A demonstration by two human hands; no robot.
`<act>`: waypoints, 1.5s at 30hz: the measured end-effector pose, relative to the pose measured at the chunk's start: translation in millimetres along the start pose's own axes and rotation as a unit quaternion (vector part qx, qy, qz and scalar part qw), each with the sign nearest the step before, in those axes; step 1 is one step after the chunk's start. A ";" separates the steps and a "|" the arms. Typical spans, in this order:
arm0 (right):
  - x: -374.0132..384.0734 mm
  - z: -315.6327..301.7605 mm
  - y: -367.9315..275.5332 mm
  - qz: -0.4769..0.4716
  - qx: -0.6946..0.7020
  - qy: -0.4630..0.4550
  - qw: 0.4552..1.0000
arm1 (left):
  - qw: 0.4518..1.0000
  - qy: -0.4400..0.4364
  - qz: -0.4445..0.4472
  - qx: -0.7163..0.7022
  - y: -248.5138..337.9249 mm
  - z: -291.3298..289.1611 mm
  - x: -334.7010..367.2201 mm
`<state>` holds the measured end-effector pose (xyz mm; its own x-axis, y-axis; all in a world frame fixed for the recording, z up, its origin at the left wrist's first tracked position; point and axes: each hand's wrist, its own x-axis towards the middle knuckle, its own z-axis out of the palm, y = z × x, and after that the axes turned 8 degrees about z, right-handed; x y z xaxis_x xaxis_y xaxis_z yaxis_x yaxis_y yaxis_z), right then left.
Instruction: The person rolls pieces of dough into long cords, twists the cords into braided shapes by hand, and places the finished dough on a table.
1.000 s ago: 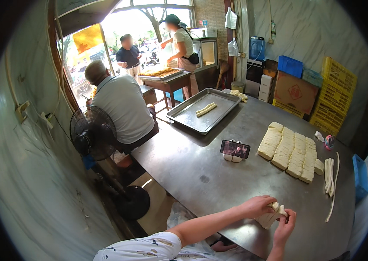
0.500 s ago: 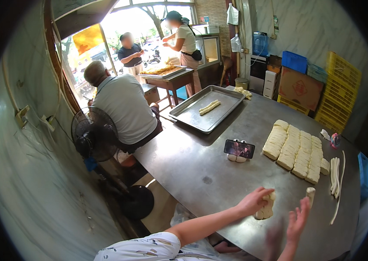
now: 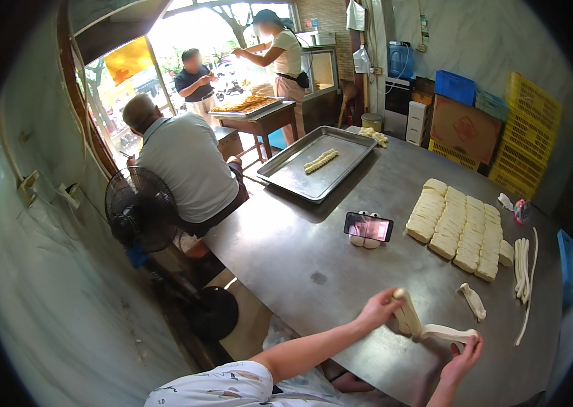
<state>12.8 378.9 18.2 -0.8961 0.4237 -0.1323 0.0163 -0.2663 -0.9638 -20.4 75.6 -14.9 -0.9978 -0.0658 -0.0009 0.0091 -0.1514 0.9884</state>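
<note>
Between my two hands a strip of pale dough hangs in a V above the steel table. My left hand pinches its upper left end. The right end is held in the fingers of my right hand, lower and nearer to me. Whether the dip of the strip touches the tabletop I cannot tell. Beyond my right hand a short loose dough piece lies on the table. Further off sits a block of dough pieces in several rows, and to its right lie long thin dough strands.
A phone stands propped on the table. Behind it is a metal tray with one twisted dough piece. A seated person is at the left edge, beside a fan. Yellow crates stack against the wall.
My left hand has lifted dough from the table, and my right hand, open before, now grips the strip's other end. The loose piece near my right hand now lies further from it.
</note>
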 end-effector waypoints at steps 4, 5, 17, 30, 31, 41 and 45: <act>34.7 -24.7 -7.3 -0.050 0.034 0.044 0.997 | 0.983 0.054 0.104 0.139 7.7 -1.2 11.8; 34.7 -12.5 -10.6 -0.112 -0.015 -0.026 0.993 | 0.973 0.039 0.135 0.184 14.7 4.5 10.2; 13.2 21.4 -18.5 -0.165 -0.229 -0.170 0.944 | 0.983 -0.137 0.056 0.105 36.3 55.9 8.2; 99.7 32.3 -53.1 -0.213 -0.238 -0.183 0.930 | 0.884 0.038 0.225 0.407 -26.5 37.7 146.9; 124.5 30.0 -53.6 -0.217 -0.259 -0.154 0.929 | 0.864 0.012 0.239 0.443 -27.4 42.8 140.2; 432.7 9.8 -39.7 -0.134 -0.518 0.105 0.838 | 0.758 -0.083 0.274 0.586 -2.8 68.5 121.9; 513.3 24.0 -20.6 -0.005 -0.576 0.083 0.813 | 0.752 -0.086 0.252 0.604 -1.9 66.1 122.7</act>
<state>-458.2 581.1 -24.3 -0.8279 0.5578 -0.0593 0.4995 0.6850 -0.5303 -147.1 133.0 -6.9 -0.8826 0.3282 0.3365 0.4254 0.8624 0.2745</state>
